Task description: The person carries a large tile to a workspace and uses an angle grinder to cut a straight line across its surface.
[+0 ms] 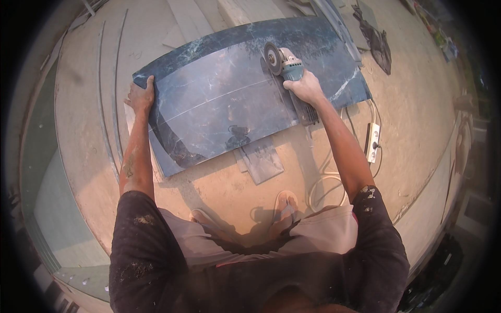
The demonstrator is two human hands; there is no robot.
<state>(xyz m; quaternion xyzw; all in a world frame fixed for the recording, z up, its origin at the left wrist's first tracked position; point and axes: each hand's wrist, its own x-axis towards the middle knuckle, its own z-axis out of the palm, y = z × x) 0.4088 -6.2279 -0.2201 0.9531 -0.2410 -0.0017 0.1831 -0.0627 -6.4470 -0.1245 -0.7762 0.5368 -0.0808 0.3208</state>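
Marbled slab point(214, 112), left hand point(140, 97) gripping its end, lies beneath right hand point(306, 87) clasping a grinder point(292, 68).

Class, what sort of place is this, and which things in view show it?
Probably a building or renovation work site: there is a glossy dark slab, an angle grinder in the right hand, and a power strip.
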